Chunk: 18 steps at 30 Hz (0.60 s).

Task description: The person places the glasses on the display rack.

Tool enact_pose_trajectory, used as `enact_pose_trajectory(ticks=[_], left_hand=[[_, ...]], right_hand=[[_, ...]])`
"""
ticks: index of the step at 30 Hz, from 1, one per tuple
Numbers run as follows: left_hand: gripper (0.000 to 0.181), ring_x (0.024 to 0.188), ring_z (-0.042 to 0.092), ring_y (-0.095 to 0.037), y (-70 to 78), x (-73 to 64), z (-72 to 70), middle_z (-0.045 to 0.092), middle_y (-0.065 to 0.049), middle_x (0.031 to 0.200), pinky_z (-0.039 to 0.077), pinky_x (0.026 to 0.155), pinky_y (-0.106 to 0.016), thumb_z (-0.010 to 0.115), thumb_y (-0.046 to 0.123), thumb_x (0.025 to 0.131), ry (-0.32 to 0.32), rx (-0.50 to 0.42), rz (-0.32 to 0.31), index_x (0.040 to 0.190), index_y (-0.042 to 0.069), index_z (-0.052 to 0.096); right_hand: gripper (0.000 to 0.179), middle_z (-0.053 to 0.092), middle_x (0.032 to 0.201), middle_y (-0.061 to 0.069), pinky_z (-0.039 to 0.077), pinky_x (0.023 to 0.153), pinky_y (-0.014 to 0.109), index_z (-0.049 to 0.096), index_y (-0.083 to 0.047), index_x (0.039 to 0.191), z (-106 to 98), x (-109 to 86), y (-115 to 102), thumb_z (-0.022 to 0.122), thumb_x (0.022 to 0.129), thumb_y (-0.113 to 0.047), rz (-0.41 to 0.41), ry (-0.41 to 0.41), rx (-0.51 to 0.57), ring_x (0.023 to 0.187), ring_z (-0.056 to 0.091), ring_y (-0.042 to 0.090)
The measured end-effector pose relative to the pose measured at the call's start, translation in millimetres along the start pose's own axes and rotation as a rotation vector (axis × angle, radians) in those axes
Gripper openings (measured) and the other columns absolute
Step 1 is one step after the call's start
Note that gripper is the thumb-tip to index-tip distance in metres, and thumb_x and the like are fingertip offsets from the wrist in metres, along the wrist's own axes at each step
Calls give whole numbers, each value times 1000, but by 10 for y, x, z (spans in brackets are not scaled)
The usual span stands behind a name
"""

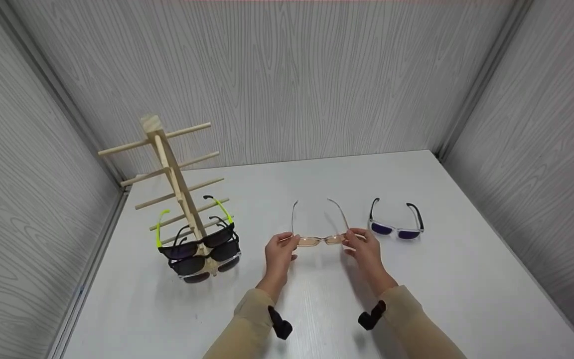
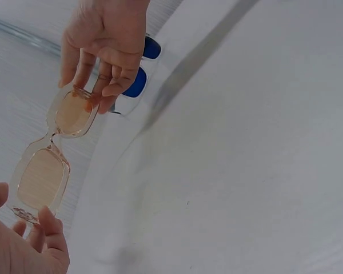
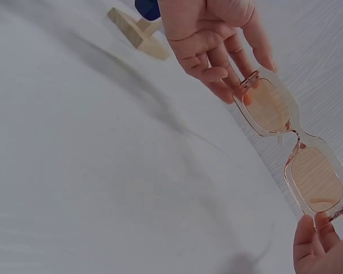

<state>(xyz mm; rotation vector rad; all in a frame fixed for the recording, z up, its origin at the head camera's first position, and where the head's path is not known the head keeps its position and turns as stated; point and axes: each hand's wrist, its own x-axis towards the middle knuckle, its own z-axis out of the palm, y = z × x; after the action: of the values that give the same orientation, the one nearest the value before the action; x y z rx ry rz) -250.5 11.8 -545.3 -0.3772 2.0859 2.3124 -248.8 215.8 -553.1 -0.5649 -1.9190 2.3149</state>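
Observation:
A pair of clear-framed sunglasses with pale orange lenses [image 1: 309, 242] is held up between both hands, its temples unfolded and pointing away from me. My left hand [image 1: 280, 253] pinches the left end of the frame near the hinge. At the opposite hinge, my right hand [image 1: 365, 252] grips the frame between thumb and fingers. In the left wrist view both tinted lenses [image 2: 41, 178] show between the hands. The right wrist view also shows the sunglasses [image 3: 315, 178] with fingers at each end.
On the left a wooden display rack [image 1: 177, 187] with side pegs carries several dark sunglasses [image 1: 190, 264] on its lower pegs, one with neon-yellow temples. Blue-lensed sunglasses [image 1: 395, 230] with black temples lie to the right on the white table [image 1: 466, 289]. Grey wood-grain panels [image 1: 277, 80] enclose it.

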Motion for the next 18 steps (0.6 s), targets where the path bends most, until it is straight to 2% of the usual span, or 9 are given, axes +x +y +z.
enact_pose_trajectory(ticks=[7,18], left_hand=[[37,90,61,-20,25,-80,-89,64,-8,105,52,68,-31,69,25,84,5,4,6,113,4,60],[36,86,61,-19,136,-203,-180,64,-9,102,52,66,-31,70,20,83,16,-37,10,112,2,59]], right_hand=[[31,63,102,11,52,72,31,52,-3,115,19,-59,-23,62,91,-20,21,-17,-16,88,61,19],[28,64,101,10,51,71,31,53,-2,113,51,-188,-127,61,91,-16,4,-56,20,88,62,18]])
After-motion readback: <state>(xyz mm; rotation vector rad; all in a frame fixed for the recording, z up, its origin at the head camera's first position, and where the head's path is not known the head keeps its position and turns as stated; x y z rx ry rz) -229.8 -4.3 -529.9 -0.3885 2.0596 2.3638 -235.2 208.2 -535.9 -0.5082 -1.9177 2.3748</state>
